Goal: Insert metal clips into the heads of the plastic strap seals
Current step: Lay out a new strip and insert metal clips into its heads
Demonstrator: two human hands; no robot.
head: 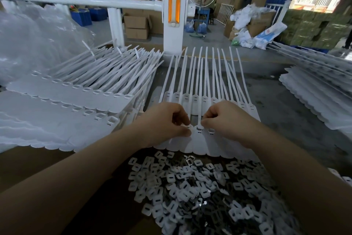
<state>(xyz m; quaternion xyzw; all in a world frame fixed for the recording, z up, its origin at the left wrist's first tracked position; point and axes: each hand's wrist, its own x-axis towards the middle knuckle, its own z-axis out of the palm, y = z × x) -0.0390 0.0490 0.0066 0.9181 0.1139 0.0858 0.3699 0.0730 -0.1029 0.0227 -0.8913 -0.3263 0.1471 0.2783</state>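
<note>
A joined row of white plastic strap seals [199,144] lies flat in front of me, straps pointing away. My left hand [163,124] has its fingers curled at a seal head on the left, thumb and fingertips pinched together; whatever it pinches is hidden. My right hand [226,120] pinches down at the neighbouring seal head [199,129], its fingertips covering what they hold. A second row of seals [198,99] lies just beyond my hands. A heap of small metal clips [200,192] is spread on the table below my wrists.
A tall stack of white seal sheets [76,97] rises at the left, another stack [320,93] at the right. A white fence post [175,15] and rail stand behind the table. Clear plastic bagging [32,34] bulges at far left. Cardboard boxes sit on the floor beyond.
</note>
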